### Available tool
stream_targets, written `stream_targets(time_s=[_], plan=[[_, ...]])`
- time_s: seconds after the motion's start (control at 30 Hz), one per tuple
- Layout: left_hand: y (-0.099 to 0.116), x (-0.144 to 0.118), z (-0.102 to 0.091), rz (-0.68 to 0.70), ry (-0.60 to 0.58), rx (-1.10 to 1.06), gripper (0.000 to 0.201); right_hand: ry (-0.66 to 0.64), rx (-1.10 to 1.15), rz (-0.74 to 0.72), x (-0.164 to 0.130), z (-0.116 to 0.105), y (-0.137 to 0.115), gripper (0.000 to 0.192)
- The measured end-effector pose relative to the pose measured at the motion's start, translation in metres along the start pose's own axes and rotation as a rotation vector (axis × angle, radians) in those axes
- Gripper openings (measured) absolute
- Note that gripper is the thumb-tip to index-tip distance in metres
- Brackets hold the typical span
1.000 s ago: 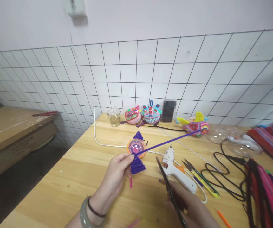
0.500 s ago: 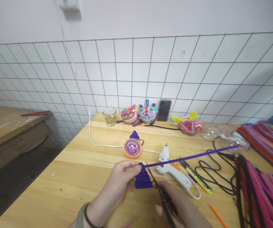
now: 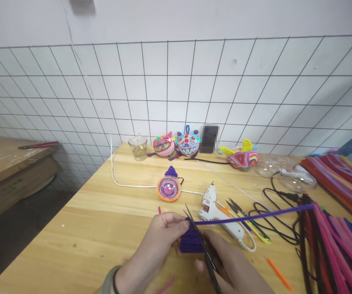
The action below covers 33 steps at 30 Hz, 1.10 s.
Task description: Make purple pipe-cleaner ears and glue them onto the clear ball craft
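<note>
Pinching the purple triangle [image 3: 190, 242], the left hand [image 3: 163, 233] is just beside the scissors [image 3: 205, 247] gripped in the right hand [image 3: 226, 257]; a slip could nick the left thumb [image 3: 180, 229].

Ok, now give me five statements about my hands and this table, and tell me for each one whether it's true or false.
1. The left hand pinches a purple ribbed piece. True.
2. The right hand holds the glue gun. False: it holds scissors; the glue gun lies on the table.
3. A long purple strip reaches out to the right from the left hand's fingers. True.
4. The glass cup stands at the near edge of the table. False: it stands by the far left corner.
5. The orange-rimmed dome lies to the left of the glue gun. True.
</note>
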<state>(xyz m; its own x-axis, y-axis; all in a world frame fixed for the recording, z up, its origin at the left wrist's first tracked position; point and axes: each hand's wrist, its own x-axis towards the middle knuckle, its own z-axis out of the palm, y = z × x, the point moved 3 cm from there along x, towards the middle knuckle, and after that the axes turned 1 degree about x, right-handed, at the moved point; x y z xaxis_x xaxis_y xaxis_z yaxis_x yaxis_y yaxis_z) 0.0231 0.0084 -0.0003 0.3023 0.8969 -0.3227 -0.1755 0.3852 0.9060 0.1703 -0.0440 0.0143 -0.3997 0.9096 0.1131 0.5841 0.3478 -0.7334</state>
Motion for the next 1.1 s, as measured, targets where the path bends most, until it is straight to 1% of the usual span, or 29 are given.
stream_targets(time_s=[0.1, 0.17, 0.23, 0.3, 0.43, 0.5, 0.57, 0.63, 0.77, 0.83, 0.97, 1.1], plan=[[0.002, -0.001, 0.0, 0.008, -0.001, 0.042, 0.033, -0.02, -0.169, 0.075, 0.001, 0.001, 0.001, 0.048], [0.003, -0.001, 0.0, 0.011, -0.004, 0.068, 0.034, -0.001, -0.31, 0.096, 0.001, 0.001, 0.003, 0.049], [0.002, -0.001, 0.0, 0.01, -0.005, 0.081, 0.034, 0.034, -0.409, 0.072, 0.0, 0.002, 0.004, 0.049], [0.0, 0.0, -0.001, 0.006, -0.007, 0.086, 0.033, 0.068, -0.447, 0.027, -0.001, 0.004, 0.007, 0.046], [-0.001, 0.001, -0.001, -0.003, -0.027, 0.075, 0.03, 0.118, -0.488, -0.04, -0.004, 0.004, 0.01, 0.03], [0.0, 0.0, -0.001, -0.004, -0.025, 0.058, 0.026, 0.139, -0.555, -0.077, -0.004, 0.004, 0.01, 0.032], [0.0, -0.001, -0.002, -0.003, -0.026, 0.032, 0.022, 0.159, -0.628, -0.116, -0.005, 0.004, 0.009, 0.039], [-0.002, -0.001, -0.002, 0.003, -0.037, -0.001, 0.018, 0.168, -0.645, -0.126, -0.005, 0.004, 0.009, 0.04], [-0.007, 0.002, -0.003, 0.011, -0.078, -0.065, 0.016, 0.133, -0.56, -0.091, -0.003, 0.008, 0.009, 0.025], [-0.01, 0.004, -0.004, 0.001, -0.084, -0.077, 0.016, 0.123, -0.555, -0.091, -0.003, 0.009, 0.008, 0.023], [-0.011, 0.006, -0.004, -0.009, -0.066, -0.056, 0.017, 0.144, -0.595, -0.105, -0.002, 0.009, 0.006, 0.023], [-0.013, 0.006, -0.005, -0.033, -0.047, -0.05, 0.019, 0.106, -0.633, -0.083, -0.002, 0.013, 0.008, 0.027]])
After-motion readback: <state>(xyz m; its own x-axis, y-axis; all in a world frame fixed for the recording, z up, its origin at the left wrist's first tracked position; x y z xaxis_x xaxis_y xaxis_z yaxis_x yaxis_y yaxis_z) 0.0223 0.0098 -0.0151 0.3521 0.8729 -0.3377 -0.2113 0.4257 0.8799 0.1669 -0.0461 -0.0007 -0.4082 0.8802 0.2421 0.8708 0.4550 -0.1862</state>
